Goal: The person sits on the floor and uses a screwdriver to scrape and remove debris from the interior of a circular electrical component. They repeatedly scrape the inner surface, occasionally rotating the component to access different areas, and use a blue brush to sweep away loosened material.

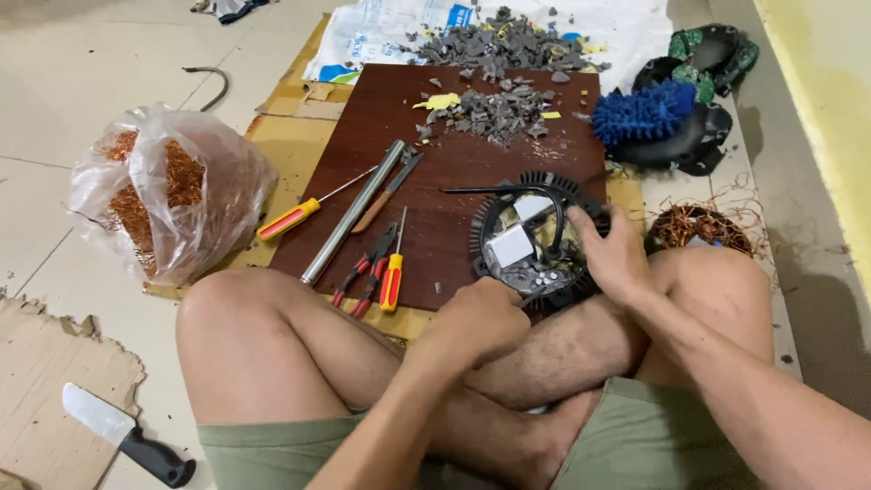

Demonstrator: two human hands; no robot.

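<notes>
Brown board (435, 181) on floor; I see L hand (476, 322) fisted at black finned housing (535, 240), contents unclear; R hand (612, 254) fingers curled, gripping its rim.

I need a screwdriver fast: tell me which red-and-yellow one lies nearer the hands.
The upright one beside the red-handled pliers, near the left hand. The other lies slanted, farther left.

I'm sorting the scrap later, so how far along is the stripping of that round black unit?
Done: a bag of copper wire is filled and grey broken bits are piled on the board. In hand: the left hand and right hand work on the round finned unit, its inside exposed. Left: a copper coil beside the knee.
</notes>
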